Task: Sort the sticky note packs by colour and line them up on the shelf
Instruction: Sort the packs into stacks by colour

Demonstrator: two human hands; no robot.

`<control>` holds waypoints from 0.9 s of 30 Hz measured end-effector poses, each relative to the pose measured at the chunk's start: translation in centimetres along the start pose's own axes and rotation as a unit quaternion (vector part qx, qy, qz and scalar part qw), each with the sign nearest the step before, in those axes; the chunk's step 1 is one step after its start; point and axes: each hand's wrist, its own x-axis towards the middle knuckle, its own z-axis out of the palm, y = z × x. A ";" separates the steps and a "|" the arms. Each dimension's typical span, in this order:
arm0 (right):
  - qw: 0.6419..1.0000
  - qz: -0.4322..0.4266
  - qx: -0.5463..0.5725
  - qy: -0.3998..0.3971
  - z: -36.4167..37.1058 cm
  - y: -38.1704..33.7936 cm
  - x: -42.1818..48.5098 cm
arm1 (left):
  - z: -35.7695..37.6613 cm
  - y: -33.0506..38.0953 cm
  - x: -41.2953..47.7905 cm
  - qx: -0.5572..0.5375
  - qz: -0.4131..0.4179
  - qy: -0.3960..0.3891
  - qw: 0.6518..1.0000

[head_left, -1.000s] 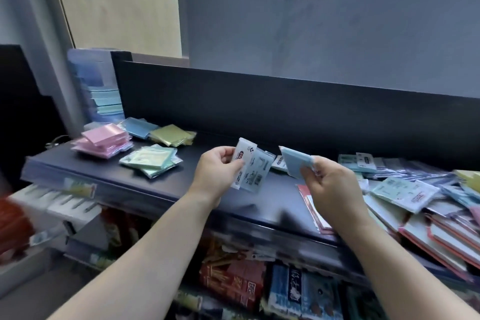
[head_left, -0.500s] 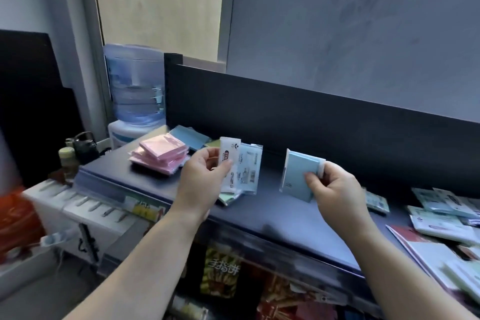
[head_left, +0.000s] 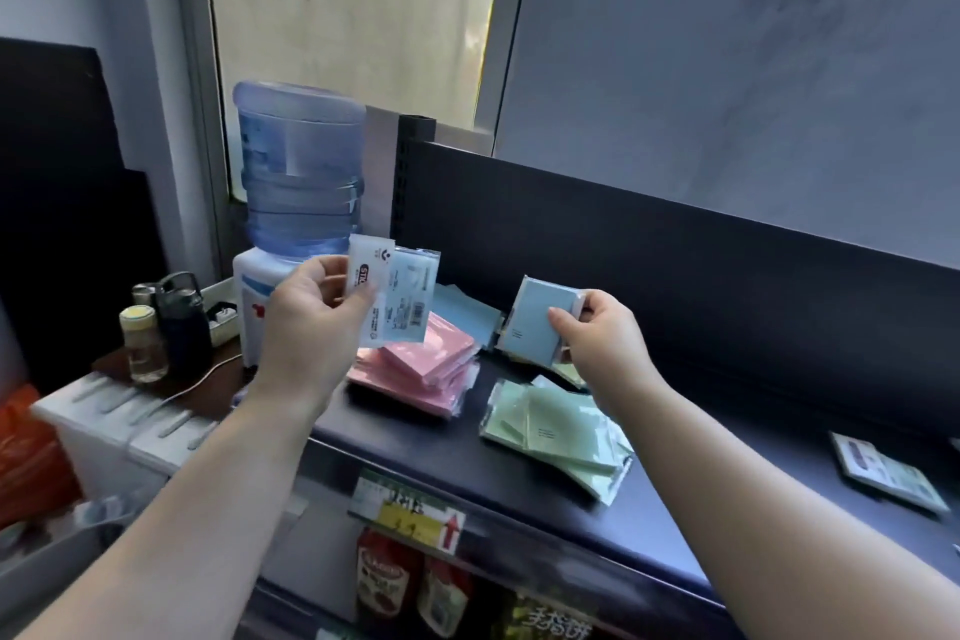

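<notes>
Moved both hands leftward over the last half second, bringing them above the sorted piles at the left end of the dark shelf [head_left: 675, 499] and leaving the loose heap on the right out of sight. Faces a blue water-cooler bottle [head_left: 298, 172] just past the shelf's left end, upside down on its white dispenser. Finds three piles on the shelf top: pink packs [head_left: 415, 364] near the front left, blue packs [head_left: 462, 314] behind them by the back panel, and green packs [head_left: 556, 431] to the right of the pink, untidily overlapped. Holds the left grip [head_left: 311, 322] curled, thumb in front, pinching two wrapped packs fanned apart above the pink pile: a white-labelled pack [head_left: 366, 270] and a pale blue pack [head_left: 413, 291] behind it. Pinches in the right grip [head_left: 602, 343] a plain blue pack [head_left: 535, 322] by its right edge, tilted and raised off the shelf, between the blue pile and the green one. Spots a lone pack [head_left: 888, 476] lying flat, well apart to the right. Below the shelf's front edge: a yellow price label [head_left: 410, 515] and red sauce bottles [head_left: 382, 587].
</notes>
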 end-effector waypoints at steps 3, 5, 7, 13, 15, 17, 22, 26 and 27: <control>0.999 0.033 0.009 -0.005 2.9 -0.4 2.3 | -0.7 -0.2 2.6 0.006 -0.013 -0.013 1.000; 0.999 0.050 0.013 -0.009 4.7 -0.5 3.8 | -1.1 -0.5 4.0 0.015 -0.026 -0.026 0.999; 0.997 0.067 0.022 -0.016 6.3 -0.8 5.2 | -1.5 -0.8 5.1 0.026 -0.033 -0.036 0.998; 0.991 0.114 0.021 -0.064 9.7 -0.8 7.4 | -1.4 -1.7 7.0 0.041 -0.015 -0.036 0.998; 0.990 0.095 -0.067 -0.073 10.2 -0.7 7.6 | -1.1 -1.9 7.6 0.046 -0.016 -0.043 0.998; 0.979 0.079 -0.173 -0.071 10.0 -0.8 7.6 | -0.8 -2.1 8.2 0.049 -0.021 -0.052 0.997; 0.974 0.046 -0.204 -0.092 8.6 -1.2 7.3 | 1.5 -2.7 10.2 0.106 0.006 -0.088 0.990; 0.981 0.008 -0.177 -0.082 6.9 -1.5 6.1 | 4.7 -2.7 10.6 0.227 0.119 -0.131 0.958; 0.981 0.001 -0.180 -0.078 6.4 -1.5 5.7 | 5.5 -2.8 10.6 0.259 0.149 -0.150 0.942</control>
